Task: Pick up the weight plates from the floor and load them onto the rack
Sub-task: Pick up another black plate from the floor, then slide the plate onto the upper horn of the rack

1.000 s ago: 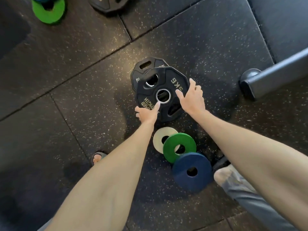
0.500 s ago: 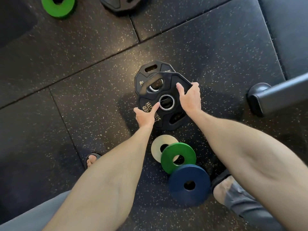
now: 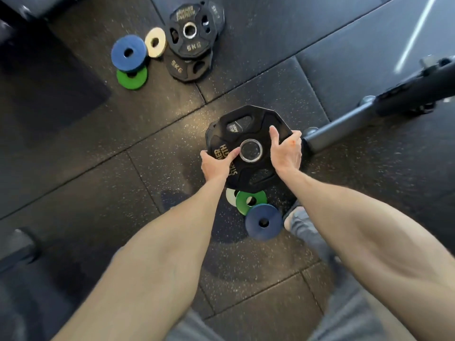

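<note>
A black multi-sided weight plate [image 3: 248, 130] with a steel centre ring and grip slots is raised off the rubber floor. My left hand [image 3: 216, 163] grips its near-left rim, thumb by the ring. My right hand [image 3: 285, 148] clasps its right rim. A second black plate seems to sit right beneath it, showing through a slot. Below, on the floor, lie a white disc [image 3: 231, 196], a green disc [image 3: 251, 201] and a blue disc [image 3: 263, 222], overlapping.
Far left lie a blue disc [image 3: 128, 52], a cream disc [image 3: 155, 42], a green disc [image 3: 132, 78] and stacked black 5 kg plates [image 3: 190, 33]. A grey metal tube [image 3: 344, 124] with a rounded end runs up to the right. My foot [image 3: 296, 219] is beside the blue disc.
Both hands closed on the black plate's rim and lifted it off the floor toward me. My view rose and tilted, bringing the far group of plates into sight.
</note>
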Motion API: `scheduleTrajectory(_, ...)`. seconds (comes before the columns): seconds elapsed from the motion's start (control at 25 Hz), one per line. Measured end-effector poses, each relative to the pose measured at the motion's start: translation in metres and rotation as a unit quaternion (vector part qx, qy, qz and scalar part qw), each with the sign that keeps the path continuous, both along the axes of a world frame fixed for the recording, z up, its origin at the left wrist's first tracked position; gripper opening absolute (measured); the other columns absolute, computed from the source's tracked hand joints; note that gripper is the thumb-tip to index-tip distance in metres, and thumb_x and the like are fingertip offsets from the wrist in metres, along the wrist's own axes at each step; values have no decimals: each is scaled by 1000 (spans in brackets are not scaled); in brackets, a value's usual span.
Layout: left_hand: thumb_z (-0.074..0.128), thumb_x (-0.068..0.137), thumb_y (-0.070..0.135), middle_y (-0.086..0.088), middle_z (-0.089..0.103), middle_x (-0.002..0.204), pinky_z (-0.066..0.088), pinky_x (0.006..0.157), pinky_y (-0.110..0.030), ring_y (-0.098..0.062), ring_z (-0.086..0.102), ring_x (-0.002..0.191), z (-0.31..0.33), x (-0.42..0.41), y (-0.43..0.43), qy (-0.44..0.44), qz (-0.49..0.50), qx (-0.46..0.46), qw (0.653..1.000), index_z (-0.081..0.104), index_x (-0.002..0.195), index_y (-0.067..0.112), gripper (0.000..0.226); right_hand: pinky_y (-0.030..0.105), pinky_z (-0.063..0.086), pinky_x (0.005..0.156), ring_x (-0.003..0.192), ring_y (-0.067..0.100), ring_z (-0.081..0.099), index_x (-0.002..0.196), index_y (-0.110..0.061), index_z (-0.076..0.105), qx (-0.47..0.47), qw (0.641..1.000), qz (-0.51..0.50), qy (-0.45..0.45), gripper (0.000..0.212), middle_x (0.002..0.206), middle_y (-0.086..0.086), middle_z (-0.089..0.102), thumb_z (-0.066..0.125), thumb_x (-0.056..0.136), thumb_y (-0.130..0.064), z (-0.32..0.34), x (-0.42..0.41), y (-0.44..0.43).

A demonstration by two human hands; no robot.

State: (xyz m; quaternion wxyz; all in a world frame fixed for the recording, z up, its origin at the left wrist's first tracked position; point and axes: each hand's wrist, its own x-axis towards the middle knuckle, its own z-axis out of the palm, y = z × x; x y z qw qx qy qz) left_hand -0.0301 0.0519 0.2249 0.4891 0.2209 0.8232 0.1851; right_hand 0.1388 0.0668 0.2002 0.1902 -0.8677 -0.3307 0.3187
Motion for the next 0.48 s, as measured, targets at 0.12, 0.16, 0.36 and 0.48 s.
scheduleTrajectory(0.12,89,57,54,-8,59,128,45,102,-39,-25,55,121,119,2,0,-3,-45,40,998,45,130,9,96,44,45,95,114,37,57,126,-7,45,35,998,-56,3,73,124,17,59,49,89,-69,122,6,-18)
scheduleTrajectory(0.16,90,58,51,-8,61,126,46,98,-35,-24,57,118,156,3,-2,-7,-61,57,996,48,126,9,91,43,44,93,115,37,57,127,-6,44,47,996,-71,4,72,125,18,58,50,90,-68,161,8,-27)
scheduleTrajectory(0.36,91,59,46,-12,65,118,45,82,-28,-24,63,109,295,28,6,-27,-184,150,971,52,117,4,81,41,47,87,111,37,61,124,-5,46,144,971,-191,6,72,123,18,61,53,89,-67,308,28,-59)
scheduleTrajectory(0.48,90,57,53,-11,66,116,48,85,-31,-26,63,110,346,55,12,-31,-257,200,945,52,116,5,85,41,47,90,114,35,60,126,-6,46,195,948,-252,-1,75,125,16,60,53,87,-69,365,45,-77)
